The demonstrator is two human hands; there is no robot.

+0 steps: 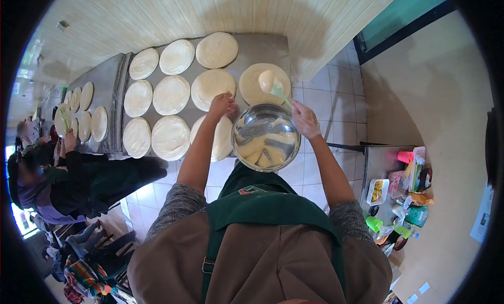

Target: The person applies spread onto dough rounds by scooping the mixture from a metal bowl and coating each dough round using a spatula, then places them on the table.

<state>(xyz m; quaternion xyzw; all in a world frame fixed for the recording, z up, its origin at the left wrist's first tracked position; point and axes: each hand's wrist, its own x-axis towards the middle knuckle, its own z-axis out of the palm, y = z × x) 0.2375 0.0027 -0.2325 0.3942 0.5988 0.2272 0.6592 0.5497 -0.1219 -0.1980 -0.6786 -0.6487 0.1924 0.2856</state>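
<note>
"Pale green, that spatula (279, 90). How does the person hold it?"

"The right hand (305, 120) is closed on the handle, its tip carrying pale mix (266, 79) above the corner round (249, 83). The grip sits well back, probably so the fingers keep out of the mix."

"And the left hand (223, 104)?"

"Its fingers are bent by the edge of the next round (209, 87), near the bowl (261, 112). Whether they pinch anything, one cannot tell."

"Why is the steel bowl so close?"

"It's between the forearms, by the table (265, 49) edge, likely to keep any drips' path short. What supports it is hidden."

"The other rounds?"

"Laid flat in rows, mostly apart, presumably so each top can be reached."
</note>
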